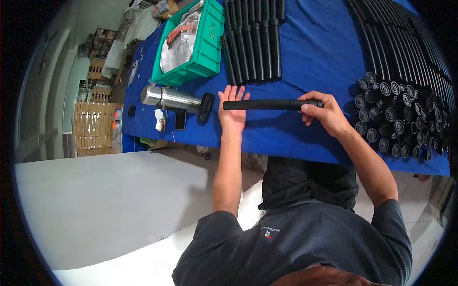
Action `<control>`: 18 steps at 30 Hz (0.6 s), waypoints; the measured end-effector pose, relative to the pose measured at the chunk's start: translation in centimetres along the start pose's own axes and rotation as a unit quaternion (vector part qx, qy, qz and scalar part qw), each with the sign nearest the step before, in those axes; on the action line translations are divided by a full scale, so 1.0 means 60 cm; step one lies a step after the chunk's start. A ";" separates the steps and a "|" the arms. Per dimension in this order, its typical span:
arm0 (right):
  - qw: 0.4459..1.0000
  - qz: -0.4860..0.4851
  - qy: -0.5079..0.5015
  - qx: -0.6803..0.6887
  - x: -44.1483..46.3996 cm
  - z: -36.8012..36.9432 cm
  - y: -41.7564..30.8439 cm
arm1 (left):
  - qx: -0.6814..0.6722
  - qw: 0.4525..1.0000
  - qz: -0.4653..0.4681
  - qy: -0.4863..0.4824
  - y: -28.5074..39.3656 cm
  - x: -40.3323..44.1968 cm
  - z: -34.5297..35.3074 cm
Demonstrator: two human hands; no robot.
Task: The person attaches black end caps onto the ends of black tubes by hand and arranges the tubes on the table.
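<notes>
A black baton-like tube (pixel 267 105) lies level in front of me, above the blue cloth. My right hand (pixel 319 110) grips its right end between thumb and fingers. Under the tube's left end is my left hand (pixel 233 107), palm up with the fingers stretched out; the tube crosses the palm without the fingers closing on it. Just beyond my left hand, several similar black tubes (pixel 253 52) lie side by side in a bundle. To the right of my right hand is a large stack of black tubes (pixel 398 114), their round ends facing me.
A green crate (pixel 207 50) with paper or plastic inside stands at the back left. Nearby on the blue cloth (pixel 315 52) are a steel flask (pixel 176 99), a black mallet-like head (pixel 205 107), a phone (pixel 180 120) and a small white item (pixel 160 119).
</notes>
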State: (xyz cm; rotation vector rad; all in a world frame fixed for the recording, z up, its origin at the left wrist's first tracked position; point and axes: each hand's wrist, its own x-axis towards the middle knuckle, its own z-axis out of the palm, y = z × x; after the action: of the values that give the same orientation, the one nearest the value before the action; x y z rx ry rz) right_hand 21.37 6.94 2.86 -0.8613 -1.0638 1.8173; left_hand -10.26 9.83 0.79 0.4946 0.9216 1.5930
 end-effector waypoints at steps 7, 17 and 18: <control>1.000 -0.009 0.008 -0.021 -0.002 -0.010 0.002 | -0.091 0.990 -0.061 -0.091 0.023 -0.104 -0.081; 0.976 -0.098 -0.049 -0.187 -0.001 -0.003 0.018 | 0.430 0.860 0.208 -0.180 0.049 -0.231 0.111; 0.972 -0.111 -0.049 -0.203 -0.002 -0.003 0.016 | 0.369 0.883 0.098 -0.273 0.071 -0.258 0.145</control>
State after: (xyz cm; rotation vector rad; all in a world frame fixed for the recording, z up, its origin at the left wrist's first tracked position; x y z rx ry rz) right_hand 21.25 6.61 1.92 -0.8533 -1.5650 1.4901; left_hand -2.70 -2.50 11.95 1.5295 1.0292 1.1123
